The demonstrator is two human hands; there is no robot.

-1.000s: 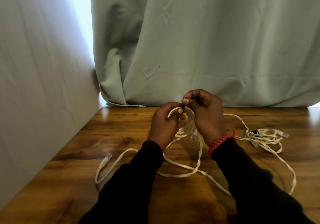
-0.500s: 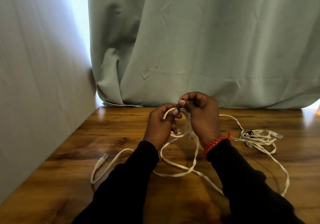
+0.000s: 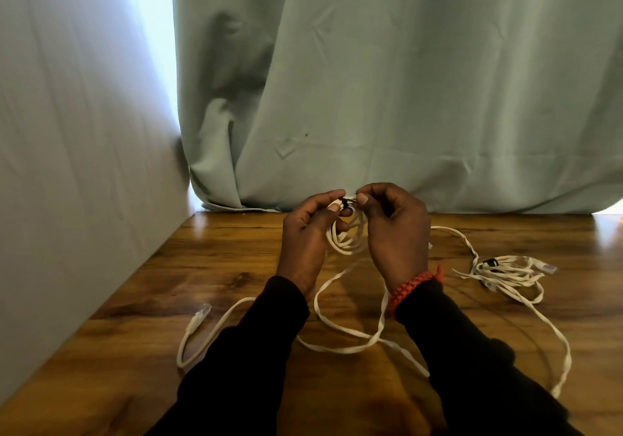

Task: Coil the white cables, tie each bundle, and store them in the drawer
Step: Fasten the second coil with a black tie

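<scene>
A small coil of flat white cable (image 3: 347, 240) hangs between my hands above the wooden table (image 3: 236, 260). My left hand (image 3: 308, 240) pinches the top of the coil. My right hand (image 3: 396, 233) pinches a small dark tie (image 3: 344, 203) at the same spot. The loose tail of this cable (image 3: 344, 344) loops over the table toward me, and its clear plug (image 3: 202, 312) lies at the left. A second white cable (image 3: 505, 273), loosely bunched with a dark tie on it, lies at the right. No drawer is in view.
A pale green curtain (image 3: 404, 98) hangs along the table's far edge. A pale wall (image 3: 67, 165) runs along the left side. A red braided bracelet (image 3: 409, 287) sits on my right wrist.
Both hands have lifted the coil slightly and drawn a little apart at the top; the dark tie now shows between my fingertips. The view has shifted a little.
</scene>
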